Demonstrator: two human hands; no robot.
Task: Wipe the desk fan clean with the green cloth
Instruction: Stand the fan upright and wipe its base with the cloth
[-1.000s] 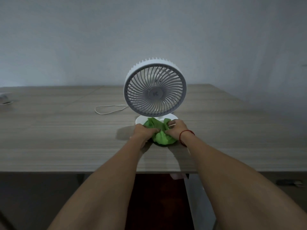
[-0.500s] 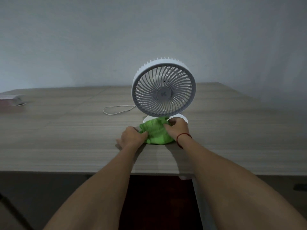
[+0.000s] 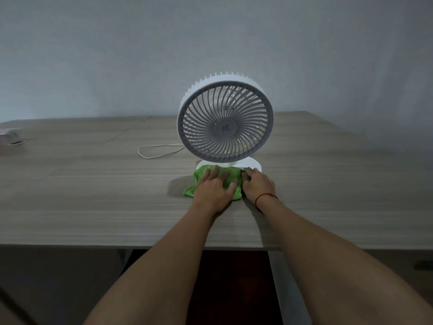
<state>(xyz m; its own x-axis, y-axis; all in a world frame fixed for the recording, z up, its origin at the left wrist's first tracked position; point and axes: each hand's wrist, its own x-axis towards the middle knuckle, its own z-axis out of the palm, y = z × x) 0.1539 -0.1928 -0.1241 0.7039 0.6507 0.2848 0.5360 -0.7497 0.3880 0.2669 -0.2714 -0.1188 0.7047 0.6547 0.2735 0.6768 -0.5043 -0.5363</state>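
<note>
A white desk fan (image 3: 225,121) with a round grille stands upright on the wooden table, on a round white base (image 3: 251,164). The green cloth (image 3: 199,175) lies crumpled on the table against the front of the base. My left hand (image 3: 214,187) rests flat on top of the cloth with its fingers spread. My right hand (image 3: 256,184), with a red string around the wrist, has its fingers curled at the cloth's right edge, next to the base. The cloth's middle is hidden under my left hand.
The fan's thin white cord (image 3: 157,151) loops on the table behind and to the left of the fan. A small pale object (image 3: 11,136) sits at the far left edge. The table's front edge (image 3: 93,242) runs below my forearms. A plain wall stands behind.
My left hand has moved from the cloth's left side onto its top and flattened out. The cloth has spread wider to the left. My right hand has stayed at the cloth's right edge.
</note>
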